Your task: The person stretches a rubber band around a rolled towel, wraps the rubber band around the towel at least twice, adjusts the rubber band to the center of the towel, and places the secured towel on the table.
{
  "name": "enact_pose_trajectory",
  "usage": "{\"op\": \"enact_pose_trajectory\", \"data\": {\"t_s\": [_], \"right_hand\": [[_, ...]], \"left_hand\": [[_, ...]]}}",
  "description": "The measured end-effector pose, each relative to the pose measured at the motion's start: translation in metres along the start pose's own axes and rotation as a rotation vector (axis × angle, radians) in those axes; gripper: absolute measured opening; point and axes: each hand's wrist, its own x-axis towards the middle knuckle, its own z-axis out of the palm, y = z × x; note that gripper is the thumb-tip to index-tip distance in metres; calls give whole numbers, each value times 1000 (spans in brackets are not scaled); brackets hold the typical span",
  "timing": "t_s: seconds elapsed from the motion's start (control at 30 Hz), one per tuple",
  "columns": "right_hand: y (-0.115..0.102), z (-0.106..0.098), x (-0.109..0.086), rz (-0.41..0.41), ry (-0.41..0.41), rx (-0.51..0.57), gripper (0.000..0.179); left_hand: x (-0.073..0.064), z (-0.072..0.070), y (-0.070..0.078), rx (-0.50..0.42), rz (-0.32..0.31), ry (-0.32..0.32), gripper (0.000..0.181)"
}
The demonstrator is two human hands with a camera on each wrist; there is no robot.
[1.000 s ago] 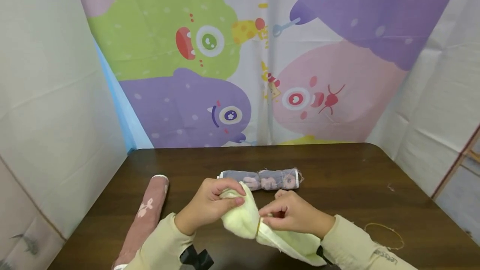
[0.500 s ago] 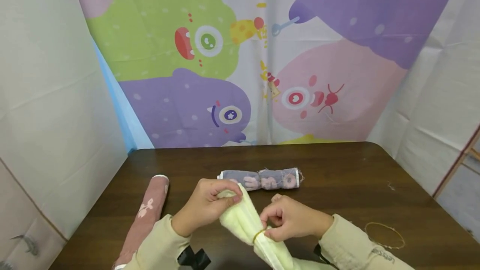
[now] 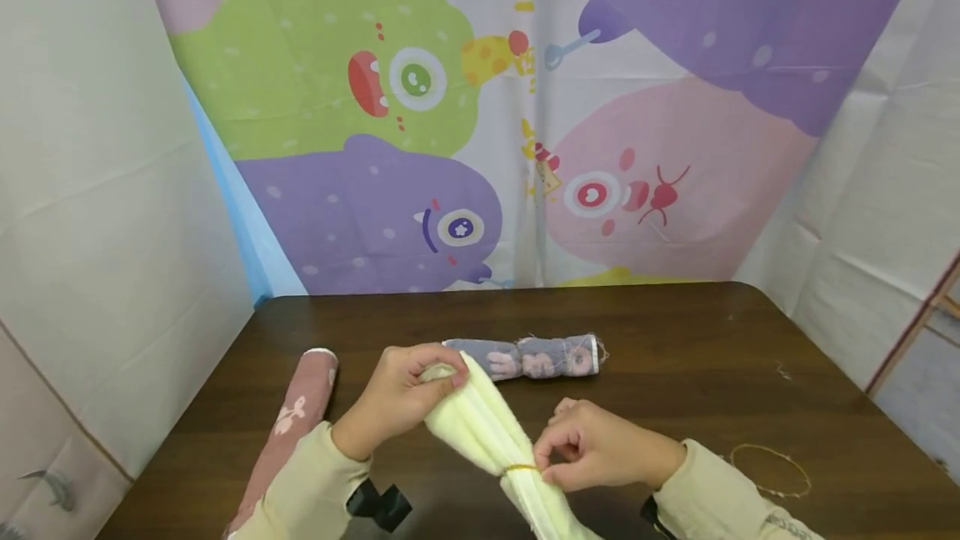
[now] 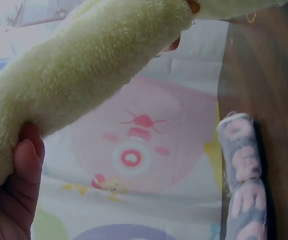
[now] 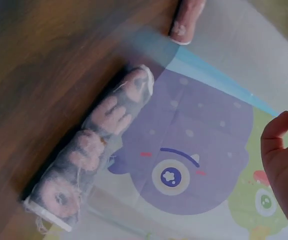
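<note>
My left hand (image 3: pixel 401 394) pinches the upper end of a rolled pale yellow towel (image 3: pixel 480 419), which slants down to the right above the table. A yellow rubber band (image 3: pixel 517 467) circles the towel near its middle and draws it narrow. At the band's right side, my right hand (image 3: pixel 607 444) pinches it between thumb and forefinger. The left wrist view shows the fluffy towel (image 4: pixel 89 65) across the top, with the left thumb (image 4: pixel 26 162) pressed against it. In the right wrist view the fingertips show only at the right edge, and the band is out of sight.
Behind the hands lies a rolled grey towel (image 3: pixel 555 358) with pink figures, tied at its middle. A rolled dusty-pink towel (image 3: pixel 288 432) lies at the left of the dark wooden table (image 3: pixel 375 319). A loose rubber band (image 3: pixel 771 471) lies at the right.
My left hand has moved left and slightly up with the towel's end, stretching it straighter. The right hand has moved a little down and right along with the band.
</note>
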Motion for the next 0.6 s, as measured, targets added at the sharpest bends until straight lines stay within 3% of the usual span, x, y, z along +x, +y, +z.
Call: {"op": "enact_pose_trajectory", "data": {"t_s": [0.1, 0.23, 0.4, 0.5, 0.6], "right_hand": [[3, 0, -4, -10, 24, -74, 14], [7, 1, -13, -2, 43, -150, 17], [7, 6, -16, 52, 120, -147, 19], [4, 11, -12, 173, 150, -111, 16], [-4, 21, -7, 370, 130, -110, 56]], "left_hand": [[0, -6, 0, 42, -62, 25, 15], [-1, -16, 1, 64, -239, 94, 13], [1, -18, 3, 31, -431, 123, 8], [5, -15, 6, -19, -542, 152, 7], [7, -13, 9, -87, -661, 209, 10]]}}
